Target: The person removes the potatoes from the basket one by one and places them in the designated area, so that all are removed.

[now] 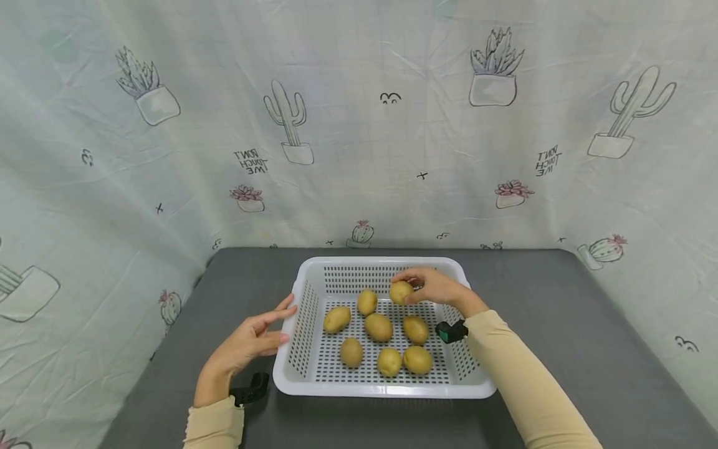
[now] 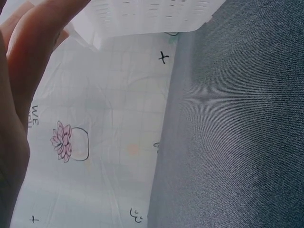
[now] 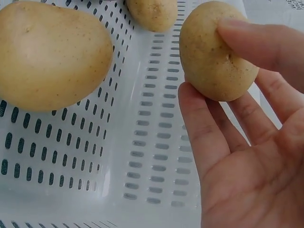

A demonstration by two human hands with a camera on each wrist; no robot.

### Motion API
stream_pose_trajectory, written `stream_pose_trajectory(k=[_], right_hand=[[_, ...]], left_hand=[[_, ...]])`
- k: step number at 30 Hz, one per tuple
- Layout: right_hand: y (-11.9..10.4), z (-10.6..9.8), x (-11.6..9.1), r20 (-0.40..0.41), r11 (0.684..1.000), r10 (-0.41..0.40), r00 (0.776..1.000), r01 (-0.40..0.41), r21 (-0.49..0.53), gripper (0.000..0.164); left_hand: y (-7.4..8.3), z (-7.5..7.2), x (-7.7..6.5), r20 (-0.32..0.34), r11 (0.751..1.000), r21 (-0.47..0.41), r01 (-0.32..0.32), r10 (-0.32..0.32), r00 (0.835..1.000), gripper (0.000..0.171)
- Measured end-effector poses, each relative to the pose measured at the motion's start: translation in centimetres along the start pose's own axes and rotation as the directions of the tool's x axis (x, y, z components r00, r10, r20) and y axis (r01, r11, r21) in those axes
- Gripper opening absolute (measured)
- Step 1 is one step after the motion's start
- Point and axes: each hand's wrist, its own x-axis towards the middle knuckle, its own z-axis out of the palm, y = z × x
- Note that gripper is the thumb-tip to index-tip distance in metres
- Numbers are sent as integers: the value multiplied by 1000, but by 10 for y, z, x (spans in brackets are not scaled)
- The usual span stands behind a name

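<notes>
A white perforated plastic basket [image 1: 387,390] stands on the grey table with several potatoes spread over its floor. My right hand [image 1: 434,288] is over the back right part of the basket and grips one potato [image 1: 401,292] between thumb and fingertips. In the right wrist view the thumb presses on this potato [image 3: 209,52] and the fingers support it from the other side. A larger potato [image 3: 52,57] lies nearby. My left hand [image 1: 247,340] touches the basket's left rim, its fingers fairly straight. In the left wrist view the fingertips are partly cut off beside the basket [image 2: 152,16].
The grey table [image 1: 527,293] extends on both sides of the basket. Behind it hangs a pale curtain [image 1: 359,156] printed with cacti and potted plants. Each wrist wears a small black camera, such as the right wrist camera [image 1: 452,332].
</notes>
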Motion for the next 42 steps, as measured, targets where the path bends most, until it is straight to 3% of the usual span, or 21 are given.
stream_pose_trajectory(k=[14, 20, 32, 38, 42], right_hand=[[-1, -6, -6, -94, 993, -58, 994, 67, 99, 51], [-2, -9, -11, -147, 983, -50, 988, 74, 165, 53], [-1, -15, -26, -252, 974, -41, 967, 95, 204, 53], [2, -16, -33, -296, 966, -89, 951, 155, 208, 53], [4, -16, -37, -328, 938, -127, 936, 221, 269, 53]], left_hand=[[0, -2, 0, -1, 1000, 11, -7, 7, 1000, 58], [1, -3, -1, 5, 1000, -7, -3, 3, 1000, 60], [-2, -2, 0, -2, 1000, 1, -10, 10, 1000, 59], [0, 0, 0, -15, 1000, -4, 1, -1, 1000, 60], [0, 0, -1, -18, 1000, -10, 11, -11, 1000, 61]])
